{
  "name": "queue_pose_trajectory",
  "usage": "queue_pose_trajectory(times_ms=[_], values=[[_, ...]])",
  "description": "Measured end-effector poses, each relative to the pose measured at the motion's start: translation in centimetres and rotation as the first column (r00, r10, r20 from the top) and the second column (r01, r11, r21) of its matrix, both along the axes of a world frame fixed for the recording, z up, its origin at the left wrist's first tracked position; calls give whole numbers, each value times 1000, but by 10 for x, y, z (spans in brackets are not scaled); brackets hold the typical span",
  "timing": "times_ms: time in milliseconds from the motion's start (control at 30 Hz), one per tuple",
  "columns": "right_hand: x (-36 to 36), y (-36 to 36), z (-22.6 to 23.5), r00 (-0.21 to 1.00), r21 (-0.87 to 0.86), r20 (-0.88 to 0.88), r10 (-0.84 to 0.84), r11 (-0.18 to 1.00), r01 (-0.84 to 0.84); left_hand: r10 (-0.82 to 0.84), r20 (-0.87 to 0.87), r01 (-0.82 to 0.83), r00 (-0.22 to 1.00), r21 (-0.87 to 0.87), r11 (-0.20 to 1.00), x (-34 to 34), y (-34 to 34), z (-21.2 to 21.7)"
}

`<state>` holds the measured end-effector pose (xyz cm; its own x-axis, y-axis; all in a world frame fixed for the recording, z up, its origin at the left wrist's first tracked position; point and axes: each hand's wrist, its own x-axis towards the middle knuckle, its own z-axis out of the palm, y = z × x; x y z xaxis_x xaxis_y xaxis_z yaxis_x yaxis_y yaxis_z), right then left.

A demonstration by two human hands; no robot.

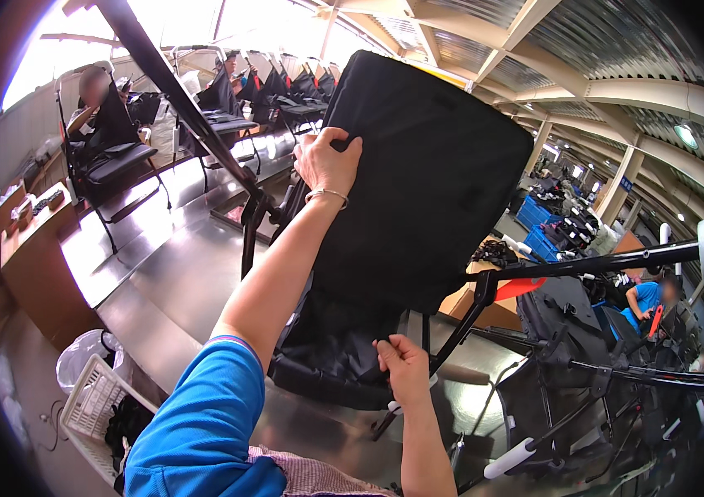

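Note:
In front of me stands a stroller-like frame of black tubes (171,93) with a black padded fabric backrest (426,174) rising from it. My left hand (329,168) grips the backrest's left edge, thumb on the front face and fingers curled round the side. Below the backrest lies a black fabric seat (327,352), creased and dark. By the seat's right side, my right hand (404,367) is closed, thumb and fingers pinched together. Whatever it may hold there is too small and dark to make out.
A white plastic basket (91,414) with dark items stands at lower left, near a cardboard-coloured box (41,265). Black folding seats (120,163) line the far left, with people behind. Blue crates (534,213) and more black frames (571,348) fill the right, near a co-worker in blue (643,296).

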<state>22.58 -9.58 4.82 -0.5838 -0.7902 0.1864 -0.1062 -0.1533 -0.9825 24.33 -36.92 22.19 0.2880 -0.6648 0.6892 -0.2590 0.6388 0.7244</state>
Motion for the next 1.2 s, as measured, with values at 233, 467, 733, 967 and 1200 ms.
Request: queue_pose_trajectory(times_ms=[233,467,733,967,1200], values=[[4,-43,103,601,-555,-409,-687,710,434,-721,-251,731,646,-69,679,50,-5,-13],[5,-155,187,268,-680,-611,-745,667,305,-899,-420,964,120,-169,208,79,14,-17],[13,-162,192,963,-134,-132,236,958,-253,-843,-535,915,-62,-367,166,86,24,-25],[7,-163,189,931,-176,-328,160,958,-226,-796,-598,871,93,-339,356,45,1,-33],[-16,-81,183,716,94,-696,-48,983,158,-500,-745,615,442,-154,773,25,-37,-30]])
